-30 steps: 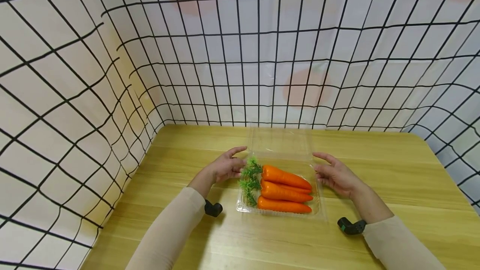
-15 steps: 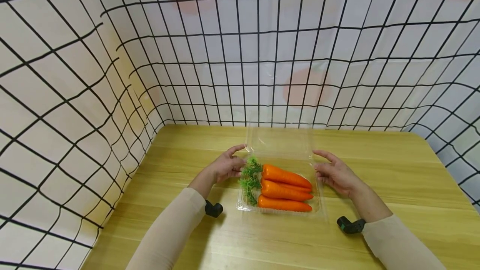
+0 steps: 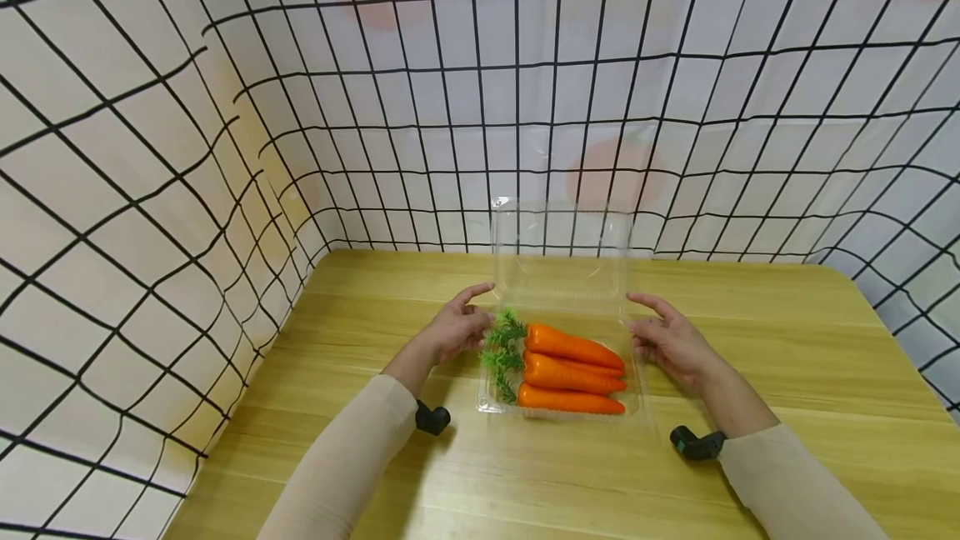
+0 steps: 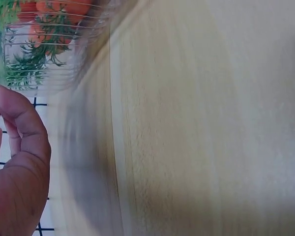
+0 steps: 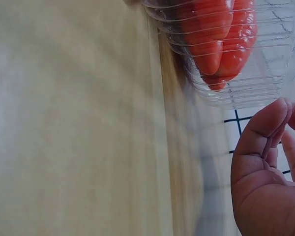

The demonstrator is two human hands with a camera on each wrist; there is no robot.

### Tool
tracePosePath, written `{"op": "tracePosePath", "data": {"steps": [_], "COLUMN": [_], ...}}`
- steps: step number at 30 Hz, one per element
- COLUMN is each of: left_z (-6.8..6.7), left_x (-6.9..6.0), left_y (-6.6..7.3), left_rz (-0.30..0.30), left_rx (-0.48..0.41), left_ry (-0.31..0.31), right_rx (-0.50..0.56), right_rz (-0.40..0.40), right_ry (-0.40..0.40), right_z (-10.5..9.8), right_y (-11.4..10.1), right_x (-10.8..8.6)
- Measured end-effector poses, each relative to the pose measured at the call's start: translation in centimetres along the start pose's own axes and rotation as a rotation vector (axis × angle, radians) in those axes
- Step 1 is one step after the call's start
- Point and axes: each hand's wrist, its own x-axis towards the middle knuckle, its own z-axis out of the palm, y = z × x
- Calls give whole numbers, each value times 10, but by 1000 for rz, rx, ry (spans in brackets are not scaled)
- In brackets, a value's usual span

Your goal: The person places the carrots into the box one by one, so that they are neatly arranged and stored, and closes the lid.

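A clear plastic clamshell box (image 3: 487,407) is in the middle of the head view, its transparent lid (image 3: 558,261) tilted up at the back. Several orange carrots (image 3: 573,372) lie side by side in it, green leafy tops (image 3: 501,357) to the left. My left hand (image 3: 459,327) pinches the box's left rim, index finger stretched toward the lid's hinge. At the right rim my right hand (image 3: 673,344) does the same; the right wrist view shows its thumb (image 5: 273,115) and a finger meeting on the edge. Through the ribbed box wall (image 4: 78,49) the left wrist view shows leaves and carrots.
The box is over a light wooden table (image 3: 555,482). Behind it rises a white wall cloth with a black grid (image 3: 525,107), which also runs along both sides. A black wrist device (image 3: 432,418) sits on the left wrist, another (image 3: 696,443) on the right.
The lid has swung up from lying low at the back to a steeper tilt. Both hands, the box and the carrots have shifted slightly upward in the head view.
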Motion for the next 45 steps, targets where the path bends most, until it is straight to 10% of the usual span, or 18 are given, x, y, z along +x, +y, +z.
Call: {"op": "tracePosePath", "data": {"steps": [45], "left_z": [11], "left_x": [10], "left_y": [-4], "left_rz": [63], "left_rx": [-23], "left_ry": [126], "right_rx": [46], "right_rz": [-47], "right_ry": [12], "right_z": [-5], "right_y": [3], "right_x": [8]}}
